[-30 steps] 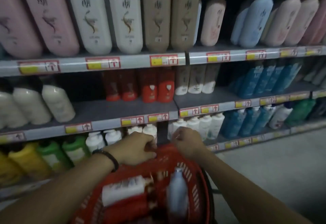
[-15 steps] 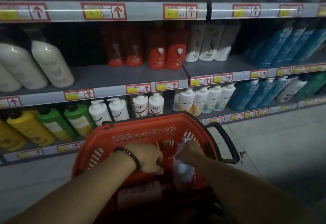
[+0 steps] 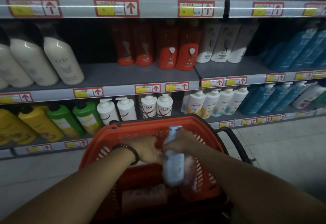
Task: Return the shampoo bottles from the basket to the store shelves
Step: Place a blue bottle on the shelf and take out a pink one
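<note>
Two grips over one red basket (image 3: 158,121): right grip (image 3: 185,142) wrapped round one pale blue shampoo bottle (image 3: 172,168) upright above its middle, left grip (image 3: 148,150) curled beside it, hold unclear; beyond, shelved, two Lux bottles (image 3: 156,107), four Pantene bottles (image 3: 217,104), four red bottles (image 3: 166,51).

We mark the basket (image 3: 109,135) as orange-red, its walls patterned with slots, and its handle (image 3: 236,142) as black. The pale-blue bottle (image 3: 172,167) carries no legible print. On the grey shelves (image 3: 123,74) we distinguish cream bottles (image 3: 61,61), red bottles (image 3: 187,54), teal bottles (image 3: 296,52), yellow bottles (image 3: 38,125) and green bottles (image 3: 88,117). Price tags (image 3: 116,7) show red borders, yellow panels and red arrows. The bracelet (image 3: 130,151) is dark.
</note>
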`<action>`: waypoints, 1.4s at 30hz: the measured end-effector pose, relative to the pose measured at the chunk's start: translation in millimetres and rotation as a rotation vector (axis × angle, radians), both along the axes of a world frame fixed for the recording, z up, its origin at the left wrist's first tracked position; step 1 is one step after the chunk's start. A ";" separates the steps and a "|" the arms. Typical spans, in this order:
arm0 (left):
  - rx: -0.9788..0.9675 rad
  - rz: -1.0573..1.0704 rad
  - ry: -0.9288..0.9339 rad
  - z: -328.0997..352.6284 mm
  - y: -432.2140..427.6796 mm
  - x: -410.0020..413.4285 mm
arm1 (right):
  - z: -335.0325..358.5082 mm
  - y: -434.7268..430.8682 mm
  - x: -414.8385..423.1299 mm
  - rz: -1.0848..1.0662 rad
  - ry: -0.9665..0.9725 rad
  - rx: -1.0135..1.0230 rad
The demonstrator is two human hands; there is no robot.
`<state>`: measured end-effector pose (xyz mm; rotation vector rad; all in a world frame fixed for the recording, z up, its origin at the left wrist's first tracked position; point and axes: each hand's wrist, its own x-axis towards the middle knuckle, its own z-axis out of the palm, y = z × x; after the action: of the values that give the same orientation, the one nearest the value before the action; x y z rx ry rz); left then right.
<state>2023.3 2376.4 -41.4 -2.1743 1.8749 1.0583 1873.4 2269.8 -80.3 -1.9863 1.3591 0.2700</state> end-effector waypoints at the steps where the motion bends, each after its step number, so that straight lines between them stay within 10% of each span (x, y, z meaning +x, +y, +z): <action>1: -0.056 0.054 0.116 -1.1 -0.2 0.0 | 14.4 -3.6 7.0 0.011 -0.064 0.023; 9: -0.398 0.486 0.691 15.6 1.0 22.0 | 77.9 -10.5 17.6 0.123 -0.406 -0.111; 14: -0.570 0.675 0.896 38.2 -2.8 30.2 | 83.4 -21.4 -7.4 0.082 -0.695 0.315; 21: -0.901 0.936 0.979 73.7 -17.4 -2.3 | 83.4 -9.3 3.4 0.019 -0.866 -0.206; 27: -1.040 0.915 0.920 92.7 -18.8 -13.4 | 100.9 25.1 4.0 0.180 -0.779 -0.668; 33: -0.993 0.835 1.253 127.7 -15.4 4.6 | 140.8 23.4 -7.3 -0.013 -0.943 -0.382; 42: -0.874 0.356 1.271 226.2 -50.9 -33.1 | 259.6 -28.9 -67.7 0.108 -1.176 -0.226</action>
<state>1990.2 2325.5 184.8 -2.5130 2.8776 2.5078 1805.7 2240.9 179.3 -1.8307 0.5104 -0.9126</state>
